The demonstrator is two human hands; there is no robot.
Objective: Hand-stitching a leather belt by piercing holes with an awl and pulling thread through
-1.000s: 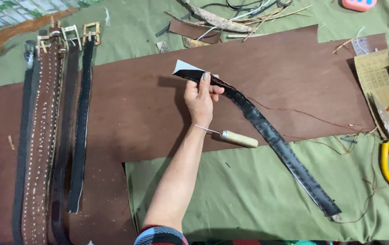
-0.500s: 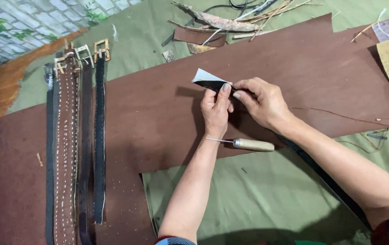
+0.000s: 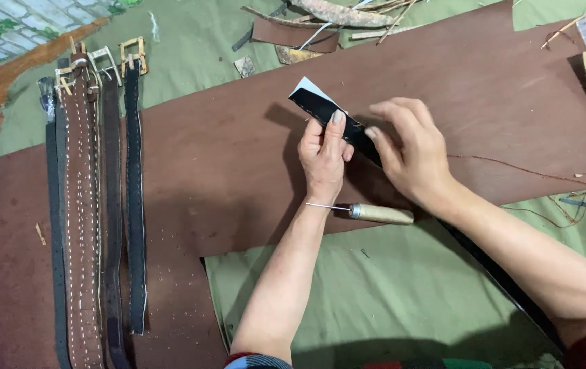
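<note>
A long black leather strap (image 3: 320, 106) lies slanted across a big brown leather sheet (image 3: 204, 157). Its pale pointed tip points up and left. My left hand (image 3: 324, 157) grips the strap near that tip, thumb and fingers pressed on it. My right hand (image 3: 409, 154) rests on the strap just to the right, its fingertips touching the black leather. The rest of the strap runs down to the right beneath my right forearm. An awl with a wooden handle (image 3: 378, 214) lies on the sheet just below my left wrist.
Several finished belts with metal buckles (image 3: 95, 205) lie side by side at the left. Green cloth (image 3: 388, 301) covers the table under the leather. Scraps, sticks and leather offcuts (image 3: 307, 31) sit at the top. A loose brown thread (image 3: 532, 174) trails to the right.
My right hand has come in from the right and settled on the strap beside my left hand. The view has shifted, so everything sits further right and lower in the picture.
</note>
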